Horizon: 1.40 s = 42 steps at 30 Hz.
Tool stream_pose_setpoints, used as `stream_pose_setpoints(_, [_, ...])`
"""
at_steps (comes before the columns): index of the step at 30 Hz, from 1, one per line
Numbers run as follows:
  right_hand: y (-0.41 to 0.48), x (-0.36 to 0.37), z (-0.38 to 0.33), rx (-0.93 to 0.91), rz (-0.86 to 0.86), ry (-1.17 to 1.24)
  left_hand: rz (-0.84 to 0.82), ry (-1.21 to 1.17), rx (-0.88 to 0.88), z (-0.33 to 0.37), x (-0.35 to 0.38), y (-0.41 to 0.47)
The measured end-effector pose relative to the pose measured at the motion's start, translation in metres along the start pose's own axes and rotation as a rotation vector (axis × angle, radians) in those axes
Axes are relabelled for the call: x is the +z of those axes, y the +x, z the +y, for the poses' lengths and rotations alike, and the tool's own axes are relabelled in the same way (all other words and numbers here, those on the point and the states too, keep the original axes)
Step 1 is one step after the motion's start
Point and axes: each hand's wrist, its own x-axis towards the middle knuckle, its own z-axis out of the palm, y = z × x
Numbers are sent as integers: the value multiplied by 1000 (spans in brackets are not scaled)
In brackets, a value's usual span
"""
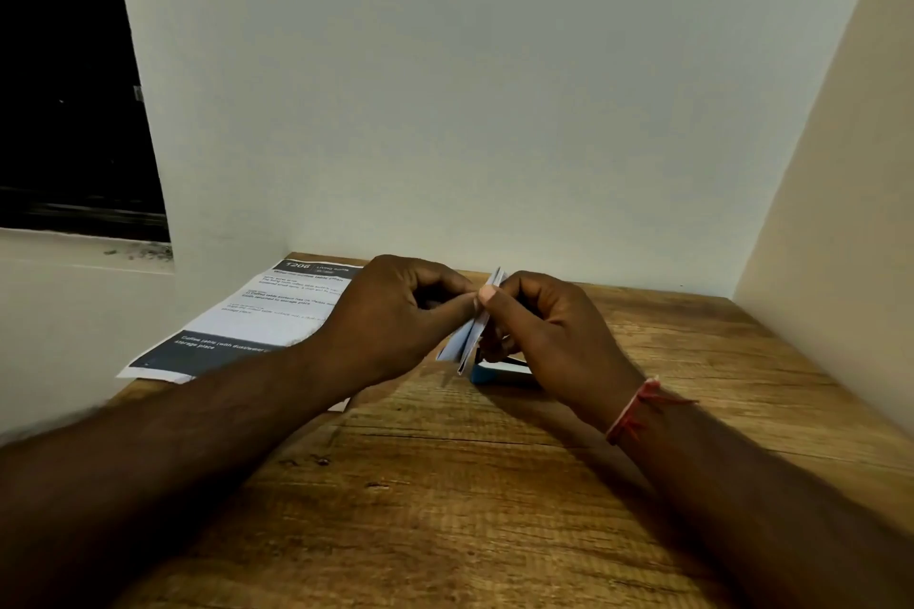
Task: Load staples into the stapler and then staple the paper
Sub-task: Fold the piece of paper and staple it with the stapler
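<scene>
— Grip check: what have your hands got?
— My left hand (395,312) and right hand (549,331) both pinch a thin pale-blue-and-white cardboard packet (472,334), held on edge above the brown wooden table (494,485).
— The paper?
— That white printed sheet with dark bands (262,317) lies flat at ten o'clock from my hands. At six o'clock under the packet sits a small blue object (487,376), half hidden.
</scene>
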Motion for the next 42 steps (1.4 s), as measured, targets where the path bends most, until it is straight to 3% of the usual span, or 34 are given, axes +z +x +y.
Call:
stream_pose_setpoints(15, [0, 0, 2, -19, -78, -81, -90, -252, -230, -1, -9, 3])
stream_pose_setpoints(27, [1, -4, 5, -79, -122, -215, 39, -215, -133, 3, 2, 1])
stream_pose_setpoints(42, [-1, -2, -2, -80, -30, -31, 26, -126, -97, 8, 3, -1])
